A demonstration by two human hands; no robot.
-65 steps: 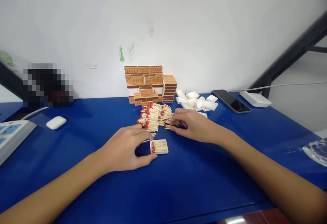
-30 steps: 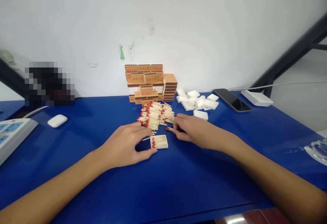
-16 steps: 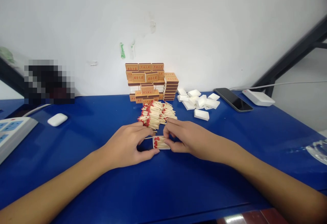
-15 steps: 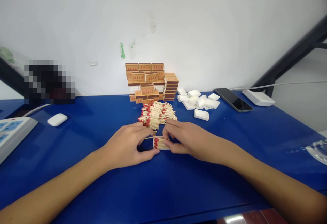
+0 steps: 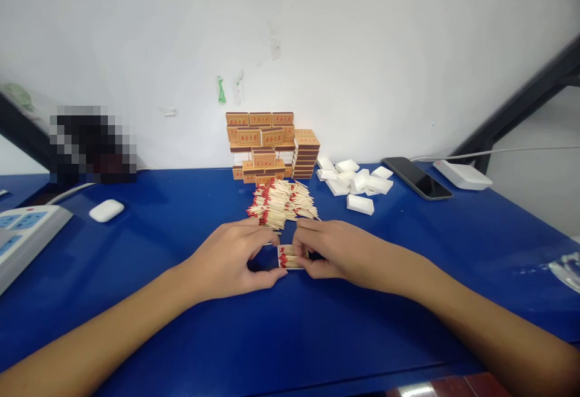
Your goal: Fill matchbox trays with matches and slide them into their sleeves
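Observation:
A small white matchbox tray (image 5: 279,259) lies on the blue table, with red-headed matches (image 5: 288,259) in it. My left hand (image 5: 238,258) is at the tray's left end, thumb at the near corner and forefinger at the far corner. Over the right part of the tray, my right hand (image 5: 333,249) has its thumb and fingers drawn together on the matches, hiding that end. Just behind the hands is a loose heap of matches (image 5: 278,203), heads mostly to the left.
Orange matchboxes (image 5: 261,137) are stacked against the wall, and empty white trays (image 5: 357,179) lie to their right. Further right are a phone (image 5: 417,177) and a white box (image 5: 462,174). A white earbud case (image 5: 106,210) and a power strip (image 5: 31,234) are on the left.
The whole view has shifted slightly. My right fingers have moved a little further down into the tray's right part. The tray remains between both hands.

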